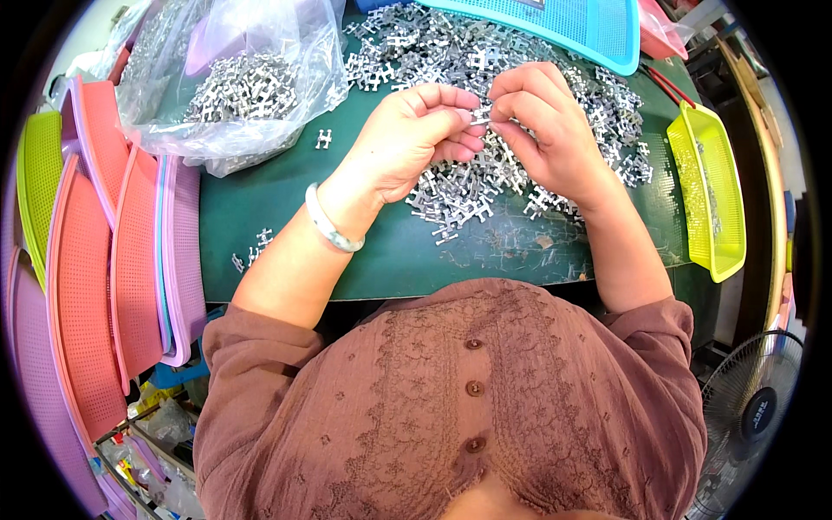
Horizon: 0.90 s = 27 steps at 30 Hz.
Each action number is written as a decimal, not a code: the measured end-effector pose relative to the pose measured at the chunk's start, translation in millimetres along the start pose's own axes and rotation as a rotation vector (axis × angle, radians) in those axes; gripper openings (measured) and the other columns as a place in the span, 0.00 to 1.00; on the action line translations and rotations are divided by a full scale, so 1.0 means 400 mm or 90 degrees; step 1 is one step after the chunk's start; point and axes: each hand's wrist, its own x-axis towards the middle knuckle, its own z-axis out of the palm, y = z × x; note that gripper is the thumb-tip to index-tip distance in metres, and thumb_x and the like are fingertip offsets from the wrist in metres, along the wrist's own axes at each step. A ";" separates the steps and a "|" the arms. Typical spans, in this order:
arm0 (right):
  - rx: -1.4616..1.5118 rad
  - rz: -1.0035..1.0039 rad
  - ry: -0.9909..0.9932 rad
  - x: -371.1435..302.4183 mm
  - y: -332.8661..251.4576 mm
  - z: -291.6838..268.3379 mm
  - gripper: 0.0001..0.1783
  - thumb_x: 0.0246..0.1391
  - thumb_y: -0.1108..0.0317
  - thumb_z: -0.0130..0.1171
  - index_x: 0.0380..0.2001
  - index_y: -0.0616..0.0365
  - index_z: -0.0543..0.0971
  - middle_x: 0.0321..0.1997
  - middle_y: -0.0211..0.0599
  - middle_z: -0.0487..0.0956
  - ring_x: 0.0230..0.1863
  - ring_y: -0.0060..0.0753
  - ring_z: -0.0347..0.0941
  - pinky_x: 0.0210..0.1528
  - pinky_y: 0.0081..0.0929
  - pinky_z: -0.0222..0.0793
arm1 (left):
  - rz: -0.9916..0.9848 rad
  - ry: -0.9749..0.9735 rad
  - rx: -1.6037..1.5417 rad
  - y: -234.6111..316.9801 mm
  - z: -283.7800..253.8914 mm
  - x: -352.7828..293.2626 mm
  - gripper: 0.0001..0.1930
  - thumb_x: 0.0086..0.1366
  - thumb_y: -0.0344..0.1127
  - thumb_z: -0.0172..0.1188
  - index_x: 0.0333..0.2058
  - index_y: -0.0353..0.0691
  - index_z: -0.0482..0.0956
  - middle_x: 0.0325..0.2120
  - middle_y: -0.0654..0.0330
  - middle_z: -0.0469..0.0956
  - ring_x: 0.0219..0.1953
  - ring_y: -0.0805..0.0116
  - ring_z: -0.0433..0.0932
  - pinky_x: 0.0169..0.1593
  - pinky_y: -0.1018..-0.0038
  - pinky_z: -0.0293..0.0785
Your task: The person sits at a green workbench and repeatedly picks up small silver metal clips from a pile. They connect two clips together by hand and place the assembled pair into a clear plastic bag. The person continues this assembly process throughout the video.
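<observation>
A hand could pass along the near side of the heap of small silver metal parts, over the green tabletop between left forearm and right forearm. The bare left hand and right hand block the air above the heap's middle; a bulging clear plastic bag blocks its left, a turquoise perforated plastic basket its far side. A narrow gap separates its right from a yellow-green perforated plastic basket.
</observation>
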 end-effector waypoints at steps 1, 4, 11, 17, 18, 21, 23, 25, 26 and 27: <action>0.002 -0.004 -0.003 -0.001 0.003 0.000 0.08 0.36 0.77 0.57 0.24 0.59 0.70 0.34 0.37 0.71 0.38 0.41 0.64 0.40 0.32 0.62 | 0.019 0.008 0.008 -0.002 -0.001 0.002 0.09 0.60 0.27 0.50 0.40 0.32 0.70 0.27 0.57 0.75 0.28 0.73 0.76 0.32 0.81 0.75; 0.033 0.059 0.001 -0.003 0.003 -0.005 0.08 0.36 0.77 0.57 0.24 0.59 0.70 0.33 0.37 0.71 0.37 0.41 0.64 0.40 0.32 0.62 | 0.081 0.017 0.083 -0.008 -0.001 0.004 0.11 0.59 0.25 0.50 0.42 0.31 0.69 0.28 0.58 0.75 0.29 0.74 0.76 0.33 0.81 0.74; -0.005 0.104 -0.238 -0.039 0.032 -0.032 0.09 0.34 0.71 0.60 0.24 0.59 0.76 0.32 0.35 0.71 0.40 0.39 0.64 0.43 0.33 0.61 | 0.167 0.042 0.171 -0.022 0.005 0.008 0.14 0.59 0.23 0.50 0.45 0.30 0.67 0.29 0.59 0.74 0.31 0.74 0.75 0.33 0.82 0.74; -0.010 0.119 -0.295 -0.033 0.028 -0.036 0.07 0.34 0.72 0.60 0.22 0.59 0.75 0.31 0.35 0.71 0.40 0.39 0.64 0.42 0.31 0.61 | 0.178 0.042 0.170 -0.033 0.000 0.011 0.10 0.58 0.22 0.51 0.40 0.30 0.71 0.30 0.58 0.75 0.31 0.73 0.75 0.35 0.81 0.74; 0.010 0.122 -0.284 -0.034 0.030 -0.036 0.07 0.34 0.72 0.60 0.22 0.59 0.75 0.30 0.35 0.71 0.39 0.40 0.64 0.42 0.31 0.61 | 0.177 0.042 0.168 -0.034 -0.001 0.012 0.09 0.57 0.22 0.51 0.38 0.30 0.72 0.29 0.59 0.75 0.31 0.74 0.75 0.35 0.81 0.74; 0.065 0.125 -0.251 -0.040 0.045 -0.033 0.06 0.36 0.73 0.59 0.22 0.60 0.74 0.26 0.35 0.71 0.34 0.39 0.65 0.39 0.31 0.62 | 0.153 0.037 0.138 -0.031 -0.001 0.012 0.07 0.57 0.22 0.50 0.35 0.30 0.73 0.29 0.59 0.75 0.30 0.73 0.76 0.36 0.81 0.75; 0.094 0.117 -0.228 -0.041 0.055 -0.031 0.05 0.39 0.73 0.58 0.23 0.61 0.74 0.23 0.34 0.71 0.29 0.33 0.67 0.35 0.28 0.64 | 0.108 0.027 0.087 -0.020 0.000 0.007 0.07 0.58 0.22 0.49 0.36 0.31 0.72 0.31 0.55 0.75 0.33 0.70 0.77 0.38 0.79 0.75; 0.214 0.297 -0.198 -0.041 0.042 -0.031 0.05 0.42 0.73 0.56 0.25 0.62 0.74 0.21 0.31 0.71 0.25 0.25 0.65 0.31 0.23 0.63 | 0.067 0.018 -0.019 -0.023 -0.011 0.012 0.07 0.58 0.22 0.48 0.36 0.31 0.71 0.31 0.54 0.75 0.33 0.68 0.77 0.40 0.76 0.75; 0.274 0.386 -0.182 -0.040 0.036 -0.031 0.05 0.44 0.73 0.56 0.25 0.62 0.74 0.20 0.29 0.71 0.23 0.21 0.64 0.29 0.21 0.63 | 0.047 0.014 -0.072 -0.024 -0.017 0.014 0.07 0.58 0.22 0.47 0.36 0.31 0.71 0.31 0.54 0.75 0.33 0.66 0.77 0.41 0.75 0.75; 0.305 0.414 -0.169 -0.039 0.034 -0.034 0.05 0.47 0.72 0.55 0.27 0.64 0.74 0.20 0.25 0.72 0.23 0.13 0.62 0.27 0.15 0.60 | 0.035 0.001 -0.086 -0.022 -0.019 0.016 0.09 0.58 0.22 0.45 0.37 0.31 0.69 0.32 0.52 0.75 0.35 0.64 0.77 0.43 0.72 0.75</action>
